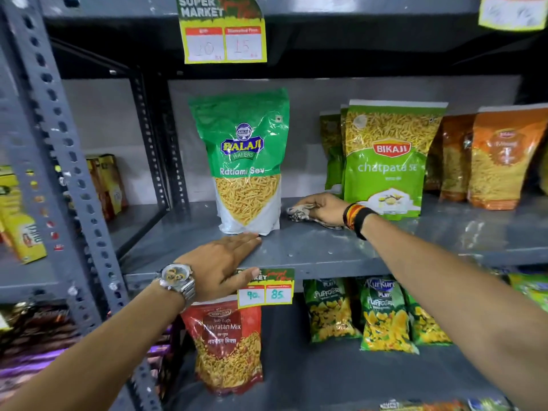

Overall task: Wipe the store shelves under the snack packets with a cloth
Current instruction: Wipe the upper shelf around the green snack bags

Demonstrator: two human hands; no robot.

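cloth [305, 213] | right hand [321, 207] closed on it, on shelf [311, 247] | left hand [221, 262] flat, empty

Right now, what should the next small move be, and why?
Probably sweep the cloth under the right hand left toward the Balaji packet: the shelf between it and the Bikaji packet lies bare, and the left hand rests flat on its front edge.

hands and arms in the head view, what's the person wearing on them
Both forearms are bare, with no sleeves in view. The left hand has a chunky silver metal wristwatch with a link band and a pale dial with gold-toned details. The right hand has a black wristband and, next to it, red and yellow threads. No gloves; rings cannot be made out.
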